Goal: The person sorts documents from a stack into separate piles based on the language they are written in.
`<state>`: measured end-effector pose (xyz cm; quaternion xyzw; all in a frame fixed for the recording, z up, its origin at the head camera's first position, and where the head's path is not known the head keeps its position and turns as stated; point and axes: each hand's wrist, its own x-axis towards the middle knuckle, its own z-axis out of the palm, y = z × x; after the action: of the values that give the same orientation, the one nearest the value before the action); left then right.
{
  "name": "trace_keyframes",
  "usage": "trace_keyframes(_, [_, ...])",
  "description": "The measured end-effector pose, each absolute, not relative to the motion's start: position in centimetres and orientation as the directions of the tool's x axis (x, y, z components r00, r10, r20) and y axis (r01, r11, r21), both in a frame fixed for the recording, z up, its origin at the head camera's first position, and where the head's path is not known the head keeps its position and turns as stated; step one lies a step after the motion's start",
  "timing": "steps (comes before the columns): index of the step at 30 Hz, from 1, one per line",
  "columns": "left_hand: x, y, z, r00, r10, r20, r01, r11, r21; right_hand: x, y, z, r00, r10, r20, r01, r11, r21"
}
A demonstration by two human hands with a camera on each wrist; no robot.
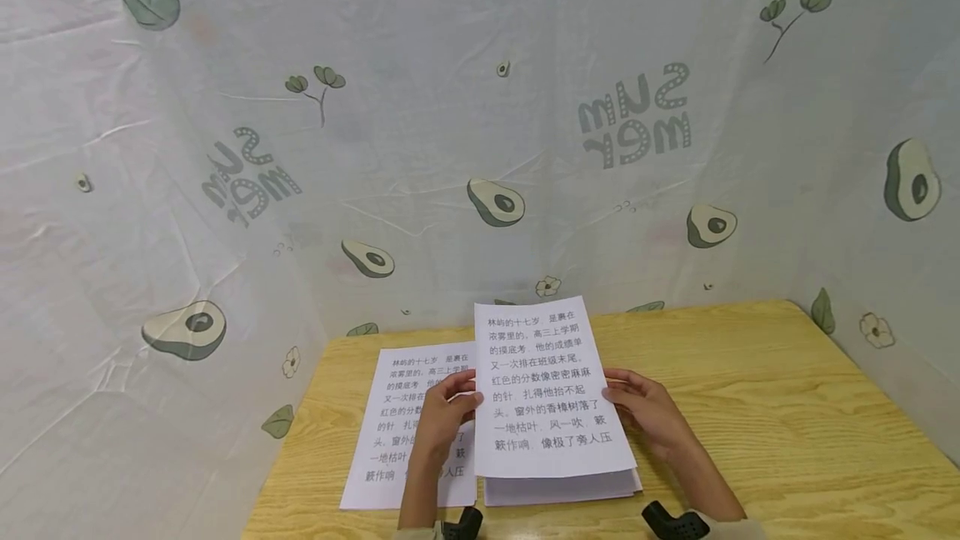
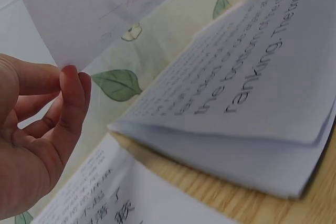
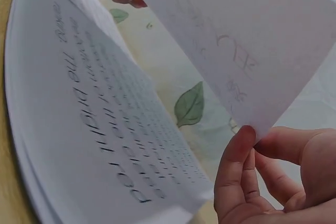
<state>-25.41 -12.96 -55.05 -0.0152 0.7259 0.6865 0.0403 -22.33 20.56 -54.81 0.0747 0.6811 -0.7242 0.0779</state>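
Both hands hold up one white sheet of paper (image 1: 543,390) printed with Chinese text. My left hand (image 1: 446,415) pinches its left edge; in the left wrist view the thumb and fingertips (image 2: 71,80) meet at the sheet. On the opposite edge, my right hand (image 1: 652,411) pinches the paper between thumb and fingers, as the right wrist view shows at the fingertips (image 3: 239,142). Beneath the raised sheet lies a stack of paper (image 2: 252,93) whose top page carries English text. Left of it, partly behind my left forearm, lies another paper (image 1: 375,440) with Chinese print.
Everything lies on a yellow wood-grain table (image 1: 750,390). A pale curtain (image 1: 420,123) with avocado, leaf and flower prints hangs behind the table and along its sides. Dark wrist devices (image 1: 675,521) show at the bottom edge of the head view.
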Motion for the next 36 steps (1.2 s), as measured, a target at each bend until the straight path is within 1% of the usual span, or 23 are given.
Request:
trace_keyframes(4, [-25.5,-13.7,-55.4,-0.996,0.046,-0.080,-0.077,0.062,0.995,-22.4,19.8,-55.2,-0.973,-0.040,-0.227,0.230,-0.158,-0.960])
trace_keyframes(7, [-25.4,-14.7,-55.6,-0.996,0.048,-0.078,-0.075,0.071,0.995,-22.5,19.0,-55.3,-0.974,-0.051,-0.222,0.228,-0.180,-0.957])
trace_keyframes(10, [-25.4,-15.9,-55.7,-0.997,0.044,-0.065,-0.061,0.093,0.994,-22.6,17.8,-55.3,-0.976,-0.049,-0.212,0.217,-0.167,-0.962])
trace_keyframes(20, [-25.5,-20.7,-55.9,-0.996,-0.049,-0.068,-0.076,0.179,0.981,-23.1,12.3,-56.0,-0.986,-0.004,-0.168,0.168,-0.055,-0.984])
trace_keyframes(27, [-25.1,-23.7,-55.9,-0.993,-0.091,-0.075,-0.094,0.230,0.969,-23.1,9.2,-56.2,-0.989,0.006,-0.149,0.148,-0.063,-0.987])
trace_keyframes(36, [-24.9,-26.4,-56.4,-0.985,-0.137,-0.108,-0.142,0.271,0.952,-22.9,6.5,-56.9,-0.991,-0.031,-0.130,0.131,-0.059,-0.990])
